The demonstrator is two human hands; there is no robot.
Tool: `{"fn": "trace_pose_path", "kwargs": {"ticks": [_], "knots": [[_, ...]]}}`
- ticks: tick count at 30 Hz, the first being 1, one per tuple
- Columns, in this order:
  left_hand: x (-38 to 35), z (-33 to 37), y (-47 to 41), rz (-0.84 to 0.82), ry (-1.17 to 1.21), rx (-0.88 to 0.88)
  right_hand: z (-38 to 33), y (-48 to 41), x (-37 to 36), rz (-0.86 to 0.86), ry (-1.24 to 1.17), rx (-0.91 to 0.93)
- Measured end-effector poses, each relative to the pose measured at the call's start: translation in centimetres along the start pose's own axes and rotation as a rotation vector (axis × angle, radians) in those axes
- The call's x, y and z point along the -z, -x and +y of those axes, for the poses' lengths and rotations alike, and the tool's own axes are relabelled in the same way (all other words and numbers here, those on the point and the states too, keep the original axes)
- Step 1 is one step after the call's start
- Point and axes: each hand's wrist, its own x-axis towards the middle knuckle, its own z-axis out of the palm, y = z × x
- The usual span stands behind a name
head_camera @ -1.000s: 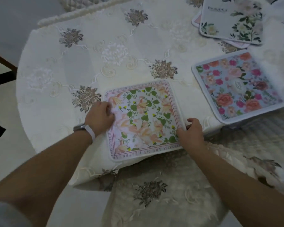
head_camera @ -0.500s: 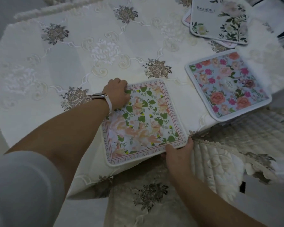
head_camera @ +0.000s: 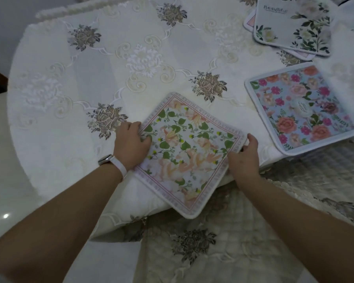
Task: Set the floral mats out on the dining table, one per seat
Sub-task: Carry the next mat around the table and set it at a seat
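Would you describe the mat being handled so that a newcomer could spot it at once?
On the white embroidered tablecloth, look to the near edge. The mat lies between the left hand and right hand, turned cornerwise, overhanging. Alone, it has peach blooms, green leaves and a lettered pink border.

The nearest mat (head_camera: 189, 154) showed peach and pale pink blooms with green leaves and small yellow buds on a whitish ground, framed by a thin pink line and a border of lettering. The mat to its right (head_camera: 300, 108) carried coral and magenta roses on light blue with a white edge, while the far mat (head_camera: 292, 25) was grey-white with pale flowers and dark green leaves. The tabletop cloth (head_camera: 110, 68) was cream with embroidered brown-grey and white flowers and scrolls.
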Motion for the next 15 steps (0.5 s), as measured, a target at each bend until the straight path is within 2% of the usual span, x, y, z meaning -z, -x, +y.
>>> {"fn": "trace_pose_path", "kwargs": {"ticks": [9, 15], "knots": [[0.2, -2.2, 6.3, 0.060, 0.090, 0.220, -3.8, -6.0, -3.5, -0.118, 0.220, 0.193], [-0.4, -2.7, 10.7, 0.099, 0.084, 0.243, -6.5, -7.5, -5.7, -0.210, 0.366, 0.407]]}}
